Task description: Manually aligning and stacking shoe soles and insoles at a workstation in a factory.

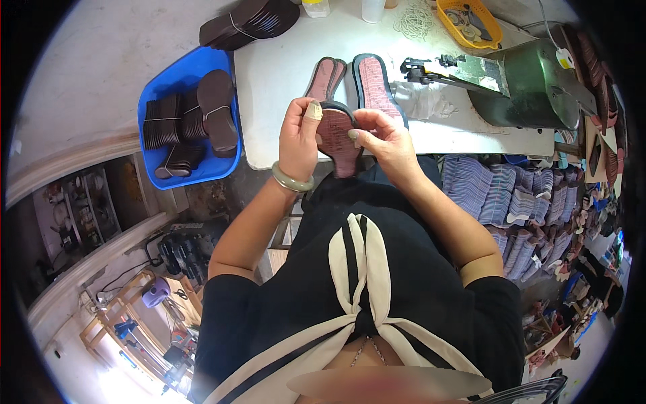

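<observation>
Between both hands is a shoe sole (343, 153) with a reddish-brown face and a dark raised rim, held above the table's front edge. My left hand (298, 138) grips its left side, with pale tape round the thumb. On the opposite side, the thumb and fingers of my right hand (390, 145) pinch the rim near its upper end. Just beyond lie two overlapping reddish soles (326, 78) and, to their right, another dark-edged sole (375, 82), partly hidden by my right hand.
A blue tub (149, 94) of banded dark soles stands left of the white table (276, 87). A green machine (531, 87) with a projecting arm occupies the right. Behind are a yellow basket (494, 42), loose bands (414, 21) and a dark sole bundle (252, 23). Bluish stacks (468, 188) sit below right.
</observation>
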### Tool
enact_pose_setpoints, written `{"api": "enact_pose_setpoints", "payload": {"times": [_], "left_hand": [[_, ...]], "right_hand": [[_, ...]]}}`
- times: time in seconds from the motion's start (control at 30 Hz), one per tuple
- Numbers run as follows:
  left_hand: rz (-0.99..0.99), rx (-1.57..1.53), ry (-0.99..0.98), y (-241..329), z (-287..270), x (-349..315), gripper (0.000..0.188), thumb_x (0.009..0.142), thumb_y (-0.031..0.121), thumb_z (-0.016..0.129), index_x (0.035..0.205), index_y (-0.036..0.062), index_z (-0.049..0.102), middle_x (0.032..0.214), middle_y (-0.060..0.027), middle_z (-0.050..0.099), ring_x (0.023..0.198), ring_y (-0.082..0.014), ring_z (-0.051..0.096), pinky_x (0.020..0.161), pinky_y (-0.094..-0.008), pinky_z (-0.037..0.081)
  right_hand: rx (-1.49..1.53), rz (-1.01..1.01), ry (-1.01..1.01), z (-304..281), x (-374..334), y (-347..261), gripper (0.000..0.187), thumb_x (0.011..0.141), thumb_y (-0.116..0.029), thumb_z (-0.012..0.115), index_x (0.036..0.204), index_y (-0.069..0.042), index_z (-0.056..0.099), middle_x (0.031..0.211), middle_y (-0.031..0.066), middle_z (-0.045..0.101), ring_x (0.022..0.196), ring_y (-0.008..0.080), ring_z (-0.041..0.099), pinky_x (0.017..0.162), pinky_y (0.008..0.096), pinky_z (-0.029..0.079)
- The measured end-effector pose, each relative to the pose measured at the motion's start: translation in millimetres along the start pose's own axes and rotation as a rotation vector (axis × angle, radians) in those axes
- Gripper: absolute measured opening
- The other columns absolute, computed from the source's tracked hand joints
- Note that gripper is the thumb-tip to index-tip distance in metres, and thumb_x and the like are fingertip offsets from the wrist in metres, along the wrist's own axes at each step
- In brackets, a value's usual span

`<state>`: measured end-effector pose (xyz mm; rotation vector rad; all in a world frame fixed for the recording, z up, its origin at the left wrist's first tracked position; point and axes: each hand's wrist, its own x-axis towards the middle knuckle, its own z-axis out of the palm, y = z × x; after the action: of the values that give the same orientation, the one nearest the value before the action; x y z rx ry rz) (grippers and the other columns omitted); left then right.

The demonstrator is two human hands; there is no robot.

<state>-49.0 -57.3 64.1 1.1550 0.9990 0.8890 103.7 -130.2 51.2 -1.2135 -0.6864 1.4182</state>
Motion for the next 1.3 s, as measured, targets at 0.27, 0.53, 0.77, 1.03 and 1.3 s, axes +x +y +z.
{"api": "enact_pose_setpoints", "payload": {"times": [0.27,0.53,0.77,1.03,1.3], "left_hand": [[0.302,0.085,0.118,17,16,-4,0.013,0.093,0.015,0.055,0.104,0.0078,0.056,0.090,0.0009,0.056,0.083,-0.0074,0.053,0.072,-0.0236,0.042],[0.876,1.159,-0.018,43,12,0,0.018,0.075,0.012,0.069,0.093,0.0112,0.067,0.088,-0.0002,0.061,0.083,-0.0185,0.057,0.077,-0.0335,0.037],[0.782,1.206,-0.275,56,3,5,0.017,0.076,0.011,0.065,0.092,0.0095,0.066,0.087,-0.0010,0.061,0.082,-0.0184,0.058,0.074,-0.0322,0.039],[0.891,1.422,-0.587,33,-3,-1,0.015,0.073,0.010,0.062,0.087,0.0044,0.060,0.085,-0.0062,0.058,0.076,-0.0202,0.057,0.065,-0.0314,0.043],[0.625,1.119,-0.492,-55,-19,-14,0.016,0.071,0.008,0.063,0.086,0.0031,0.059,0.085,-0.0084,0.057,0.071,-0.0239,0.058,0.062,-0.0337,0.048]], "right_hand": [[-0.308,-0.378,0.081,-6,5,-6,0.020,0.085,0.000,0.062,0.105,-0.001,0.065,0.093,0.0021,0.063,0.084,0.0087,0.057,0.077,0.0220,0.046],[-0.586,-0.527,0.102,0,9,-38,0.021,0.077,-0.002,0.065,0.098,-0.002,0.067,0.083,0.0094,0.064,0.074,0.0201,0.064,0.068,0.0276,0.049],[-0.678,-0.404,0.060,-3,6,-32,0.018,0.075,-0.006,0.066,0.093,-0.004,0.069,0.079,0.0105,0.062,0.072,0.0239,0.063,0.065,0.0306,0.049],[-0.857,-0.395,0.011,-3,1,-18,0.018,0.077,-0.002,0.064,0.095,-0.002,0.067,0.077,0.0092,0.063,0.070,0.0203,0.063,0.065,0.0284,0.050],[-0.851,-0.286,0.041,-47,9,41,0.029,0.078,-0.012,0.066,0.105,-0.002,0.063,0.098,0.0166,0.063,0.094,0.0326,0.061,0.082,0.0379,0.048]]}}
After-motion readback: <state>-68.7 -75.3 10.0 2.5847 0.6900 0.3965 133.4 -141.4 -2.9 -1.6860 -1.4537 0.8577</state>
